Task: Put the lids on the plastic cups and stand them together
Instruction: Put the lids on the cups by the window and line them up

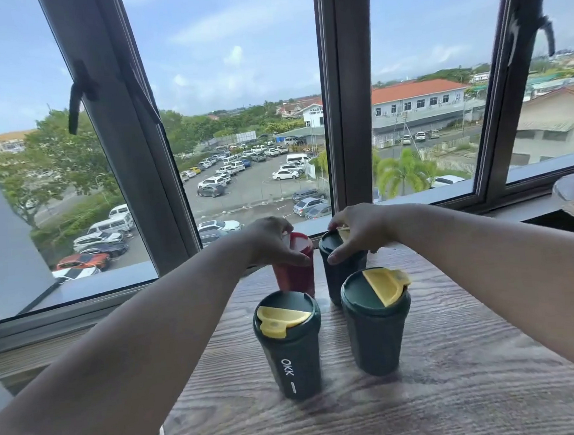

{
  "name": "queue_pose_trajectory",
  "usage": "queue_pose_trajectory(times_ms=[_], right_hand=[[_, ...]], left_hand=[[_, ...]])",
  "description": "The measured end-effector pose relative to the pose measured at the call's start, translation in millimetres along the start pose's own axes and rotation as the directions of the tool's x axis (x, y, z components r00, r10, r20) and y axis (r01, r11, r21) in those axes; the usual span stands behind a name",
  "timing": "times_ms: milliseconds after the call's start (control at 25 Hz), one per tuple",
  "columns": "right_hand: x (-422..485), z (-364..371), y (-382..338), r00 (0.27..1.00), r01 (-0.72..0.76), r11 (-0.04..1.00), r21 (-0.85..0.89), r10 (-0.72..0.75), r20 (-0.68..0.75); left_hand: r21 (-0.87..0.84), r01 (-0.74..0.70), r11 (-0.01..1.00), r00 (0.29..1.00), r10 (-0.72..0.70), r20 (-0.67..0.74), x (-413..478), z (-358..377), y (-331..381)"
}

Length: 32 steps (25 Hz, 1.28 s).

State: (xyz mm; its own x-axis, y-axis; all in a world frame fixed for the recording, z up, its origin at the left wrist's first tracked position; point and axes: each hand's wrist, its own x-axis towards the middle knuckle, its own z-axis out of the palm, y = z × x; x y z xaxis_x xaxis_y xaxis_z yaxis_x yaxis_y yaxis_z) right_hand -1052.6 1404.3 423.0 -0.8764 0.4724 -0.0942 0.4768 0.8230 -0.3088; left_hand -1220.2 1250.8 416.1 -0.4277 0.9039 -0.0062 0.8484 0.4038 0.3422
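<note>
Several lidded plastic cups stand close together on the wooden table (461, 392). At the back left is a red cup (296, 274); my left hand (273, 240) grips its lid from above. Beside it, at the back right, a dark green cup (342, 271) has my right hand (357, 229) clasped over its lid. In front stand two more dark green cups with yellow flip tabs on their lids: the front left cup (289, 346) is printed OKK, and the front right cup (376, 323) stands a little apart from it.
A window sill (113, 283) and dark window frames (339, 111) run right behind the cups. At the far right edge sits a round tray (572, 187) with something yellow on it. The table extends toward me and to the right.
</note>
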Motion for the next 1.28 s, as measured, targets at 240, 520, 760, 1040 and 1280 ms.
queue_pose_trajectory(times_ms=[240, 520, 760, 1040, 1280], right_hand=[[0, -2, 6, 0.995, 0.103, 0.978, 0.180, -0.104, -0.004], [-3, 2, -1, 0.992, 0.129, 0.992, 0.002, -0.129, -0.015], [-12, -1, 0, 0.984, 0.179, 0.984, 0.024, -0.179, -0.011], [-16, 0, -2, 0.982, 0.185, 0.978, 0.094, -0.189, 0.029], [-50, -3, 8, 0.943, 0.306, 0.949, 0.082, -0.291, -0.160]], left_hand=[[-0.034, -0.017, 0.999, 0.996, 0.020, 0.087, -7, -11, 8], [0.021, 0.007, 1.000, 0.991, -0.010, 0.135, -16, -16, 17], [0.061, 0.010, 0.998, 0.988, -0.020, 0.156, -21, -17, 17], [-0.009, 0.035, 0.999, 0.986, -0.033, 0.161, -29, -17, 12], [-0.187, -0.023, 0.982, 0.999, 0.029, 0.029, -75, -37, 18]])
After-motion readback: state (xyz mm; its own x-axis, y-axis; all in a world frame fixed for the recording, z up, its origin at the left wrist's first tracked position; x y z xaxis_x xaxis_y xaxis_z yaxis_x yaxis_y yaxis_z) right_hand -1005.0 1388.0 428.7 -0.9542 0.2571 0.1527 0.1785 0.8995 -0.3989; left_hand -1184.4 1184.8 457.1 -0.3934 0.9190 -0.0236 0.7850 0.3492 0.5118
